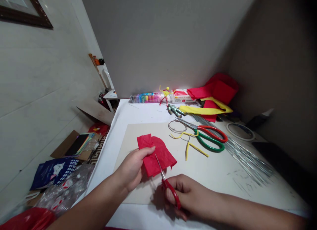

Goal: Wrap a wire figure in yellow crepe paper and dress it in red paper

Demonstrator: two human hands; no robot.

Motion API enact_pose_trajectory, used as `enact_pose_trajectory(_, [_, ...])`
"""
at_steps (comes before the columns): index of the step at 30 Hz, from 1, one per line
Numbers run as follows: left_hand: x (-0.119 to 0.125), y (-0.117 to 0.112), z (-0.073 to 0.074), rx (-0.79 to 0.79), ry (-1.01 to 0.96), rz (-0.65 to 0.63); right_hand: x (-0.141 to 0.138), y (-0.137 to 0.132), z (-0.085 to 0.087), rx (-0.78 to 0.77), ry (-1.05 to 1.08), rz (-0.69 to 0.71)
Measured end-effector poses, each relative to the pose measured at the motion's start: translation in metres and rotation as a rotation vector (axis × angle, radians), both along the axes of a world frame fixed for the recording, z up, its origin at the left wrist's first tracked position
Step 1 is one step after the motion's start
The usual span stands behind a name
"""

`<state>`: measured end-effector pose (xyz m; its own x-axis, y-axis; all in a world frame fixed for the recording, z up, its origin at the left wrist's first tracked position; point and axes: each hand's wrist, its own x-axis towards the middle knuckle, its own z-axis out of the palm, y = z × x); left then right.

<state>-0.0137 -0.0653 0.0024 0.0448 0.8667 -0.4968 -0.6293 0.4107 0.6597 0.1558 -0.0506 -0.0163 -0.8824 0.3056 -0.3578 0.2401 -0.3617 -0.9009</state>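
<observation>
A piece of red crepe paper (162,149) is pinched in my left hand (136,165), thumb on top, above a grey board (133,197). Its right side is curved and its lower right edge is ragged. My right hand (183,195) is closed round the red handles of small scissors (170,187). Their blades lie across the lower part of the paper, one blade showing on top. Beyond the hands on the board rests a wire figure partly wrapped in yellow (189,144). Large scissors (210,137) with one red and one green handle lie beside it.
A bundle of thin metal wires (245,157) lies on the right, near a tape roll (240,131). At the back are a pack of coloured clay (148,97), a white box (183,96), a yellow strip (203,110) and red paper (223,88). A grey panel (168,41) stands behind.
</observation>
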Motion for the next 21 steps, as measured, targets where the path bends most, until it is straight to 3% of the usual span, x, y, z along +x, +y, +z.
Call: enact_pose_trajectory(21, [0.0002, 0.0002, 0.0034, 0.056, -0.089, 0.002, -0.0010, 0.0002, -0.0015, 0.014, 0.009, -0.023])
